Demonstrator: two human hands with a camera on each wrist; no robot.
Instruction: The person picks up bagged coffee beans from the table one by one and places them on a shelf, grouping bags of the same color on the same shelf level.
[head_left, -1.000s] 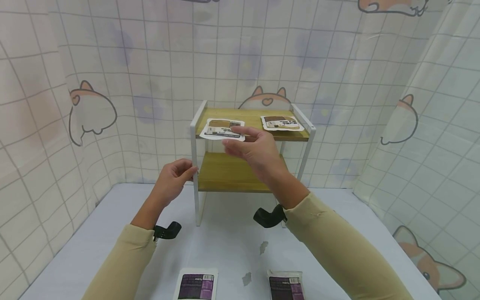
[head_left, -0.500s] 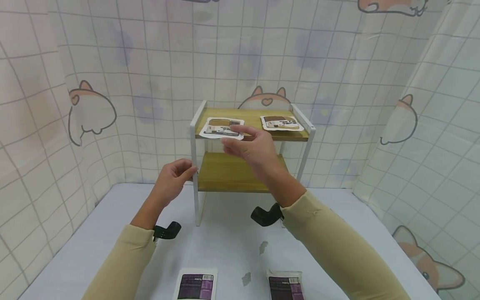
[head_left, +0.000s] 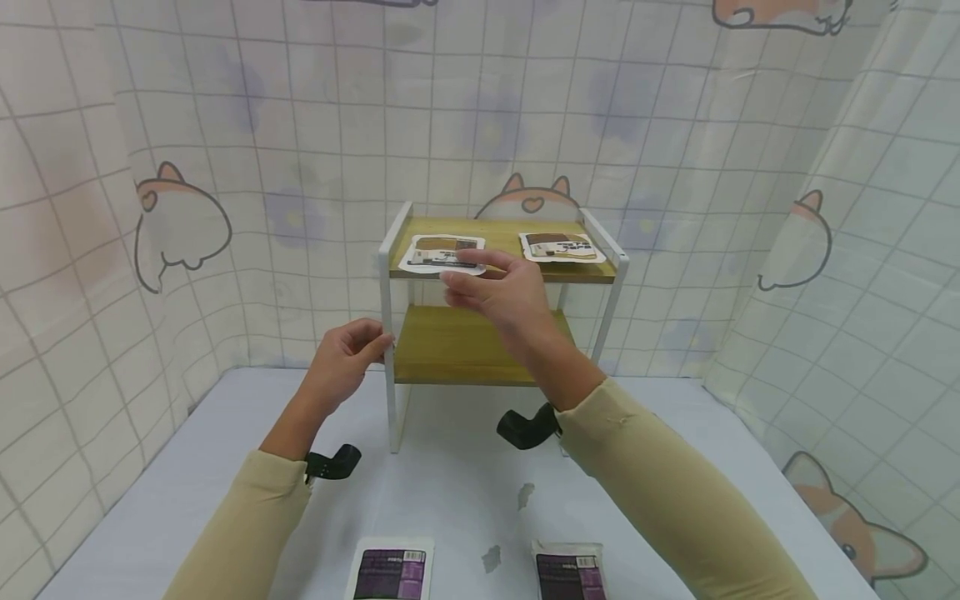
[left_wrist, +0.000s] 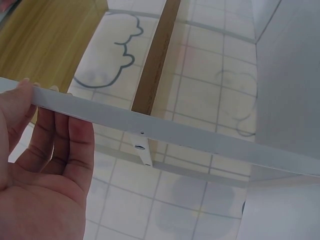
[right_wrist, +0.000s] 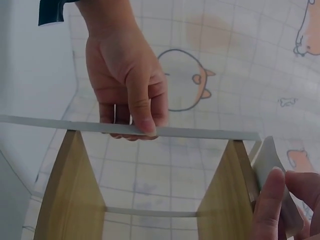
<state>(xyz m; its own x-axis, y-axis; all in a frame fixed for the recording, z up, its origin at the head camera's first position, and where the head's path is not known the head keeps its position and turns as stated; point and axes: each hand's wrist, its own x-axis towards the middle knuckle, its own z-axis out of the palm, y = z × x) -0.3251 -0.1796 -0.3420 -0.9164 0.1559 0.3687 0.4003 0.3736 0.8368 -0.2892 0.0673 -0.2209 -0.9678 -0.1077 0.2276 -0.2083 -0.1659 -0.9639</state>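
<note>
A two-tier shelf [head_left: 480, 367] with wooden boards and a white frame stands on the table. My left hand [head_left: 345, 360] grips its front left post [left_wrist: 180, 131], thumb on one side and fingers on the other. At the top board's left, my right hand [head_left: 510, 296] pinches the near right corner of a flat white-edged packet [head_left: 431, 252] with brown and black print. The right wrist view shows this packet [right_wrist: 267, 157] edge-on by the top board, between thumb and fingers. A similar packet [head_left: 562, 247] lies at the top board's right, its front edge slightly over the board.
Two purple-and-black labelled packets, one left [head_left: 392, 571] and one right [head_left: 570, 573], lie near the table's front edge. Grey patches [head_left: 491, 558] mark the white tabletop [head_left: 450, 467]. Patterned curtains [head_left: 315, 125] surround the table at the back and sides.
My right hand and its packet have shifted slightly left and farther back over the top board. The left hand keeps its grip on the post.
</note>
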